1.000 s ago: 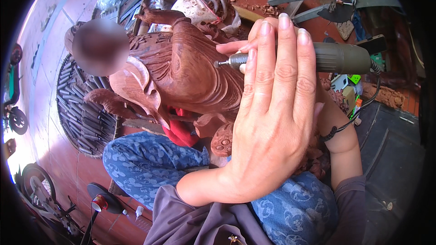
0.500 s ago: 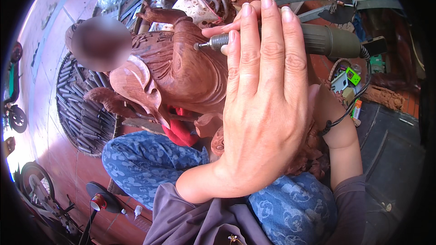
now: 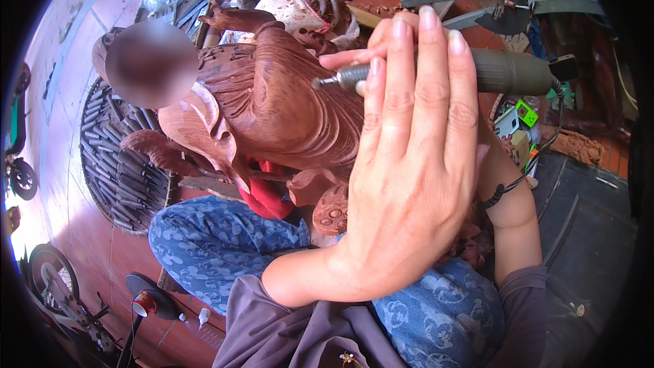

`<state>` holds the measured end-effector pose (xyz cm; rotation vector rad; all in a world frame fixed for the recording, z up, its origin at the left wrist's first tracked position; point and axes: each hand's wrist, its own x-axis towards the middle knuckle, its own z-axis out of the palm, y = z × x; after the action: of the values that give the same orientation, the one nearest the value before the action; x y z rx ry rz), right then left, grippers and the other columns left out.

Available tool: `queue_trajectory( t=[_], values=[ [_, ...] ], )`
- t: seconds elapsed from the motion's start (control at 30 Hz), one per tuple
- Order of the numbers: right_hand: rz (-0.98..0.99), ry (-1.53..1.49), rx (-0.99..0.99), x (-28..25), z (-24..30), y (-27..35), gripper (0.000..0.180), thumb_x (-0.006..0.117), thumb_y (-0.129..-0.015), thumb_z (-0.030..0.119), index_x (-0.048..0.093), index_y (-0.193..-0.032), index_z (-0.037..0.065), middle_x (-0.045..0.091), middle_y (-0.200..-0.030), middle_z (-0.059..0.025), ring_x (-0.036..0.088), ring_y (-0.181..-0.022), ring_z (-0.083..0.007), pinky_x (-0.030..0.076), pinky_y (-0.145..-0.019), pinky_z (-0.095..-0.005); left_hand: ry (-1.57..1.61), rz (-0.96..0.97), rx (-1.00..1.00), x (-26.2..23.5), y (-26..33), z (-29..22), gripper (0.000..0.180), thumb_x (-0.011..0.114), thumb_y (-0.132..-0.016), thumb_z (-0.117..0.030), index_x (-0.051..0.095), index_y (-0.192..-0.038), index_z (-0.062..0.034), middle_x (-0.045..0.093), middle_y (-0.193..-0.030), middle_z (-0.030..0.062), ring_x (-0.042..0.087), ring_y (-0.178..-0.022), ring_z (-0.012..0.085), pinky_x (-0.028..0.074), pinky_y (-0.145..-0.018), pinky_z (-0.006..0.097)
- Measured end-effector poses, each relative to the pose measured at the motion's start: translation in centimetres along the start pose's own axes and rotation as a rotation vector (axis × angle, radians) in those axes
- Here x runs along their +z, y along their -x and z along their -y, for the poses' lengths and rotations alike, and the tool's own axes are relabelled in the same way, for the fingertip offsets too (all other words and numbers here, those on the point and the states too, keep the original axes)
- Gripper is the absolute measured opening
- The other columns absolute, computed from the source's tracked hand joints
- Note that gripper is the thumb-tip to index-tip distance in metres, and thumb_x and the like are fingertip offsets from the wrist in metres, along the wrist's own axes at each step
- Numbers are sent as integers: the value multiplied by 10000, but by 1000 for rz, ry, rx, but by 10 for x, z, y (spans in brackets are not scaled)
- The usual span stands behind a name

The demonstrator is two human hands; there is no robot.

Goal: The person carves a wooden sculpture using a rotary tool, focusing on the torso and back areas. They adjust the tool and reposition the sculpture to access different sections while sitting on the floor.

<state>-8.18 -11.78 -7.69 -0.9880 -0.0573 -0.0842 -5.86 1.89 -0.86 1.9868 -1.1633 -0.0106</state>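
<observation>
A reddish-brown carved wooden figure point(image 3: 286, 116) lies in front of me, its blurred head to the left. My right hand point(image 3: 385, 35), mostly hidden, grips a dark green rotary tool point(image 3: 507, 71) with a cord at its right end. The tool's small round bit point(image 3: 317, 83) sits at the carved robe folds; whether it touches the wood I cannot tell. Stretched flat over the tool and right hand is my left hand point(image 3: 415, 184), back facing me, fingers extended. What its palm touches is hidden.
A round basket of dark rods point(image 3: 126, 163) stands at the left. Behind the figure is a white sack point(image 3: 303, 3). Metal clamp-like bars point(image 3: 463, 7) lie far right, near a basket of small items point(image 3: 521, 126). Red cloth point(image 3: 269, 191) shows beneath the figure.
Both hands and the rotary tool have shifted right and slightly nearer to me. The bit has moved rightward along the carved figure, which appears a little farther left.
</observation>
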Motion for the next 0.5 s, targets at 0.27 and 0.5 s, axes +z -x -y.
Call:
queue_trajectory(
  t=[0.27,0.5],
  values=[
    [-65,-468,105,-6,-8,6,485,340,-1063,295,280,-1490,72,430,-1444,-171,446,-1331,-269,356,-1141,-428,37,-11,-27,1,1,1,657,573,-836,-104,359,-1418,110,332,-1486,307,313,-1396,457,272,-1146,490],
    [297,438,-75,-19,1,-9,469,397,-1054,255,320,-1458,30,496,-1390,-160,480,-1301,-233,401,-1110,-389,50,-26,-27,7,6,0,913,771,-667,-60,328,-1456,64,346,-1487,282,353,-1379,440,314,-1121,488]
  ],
)
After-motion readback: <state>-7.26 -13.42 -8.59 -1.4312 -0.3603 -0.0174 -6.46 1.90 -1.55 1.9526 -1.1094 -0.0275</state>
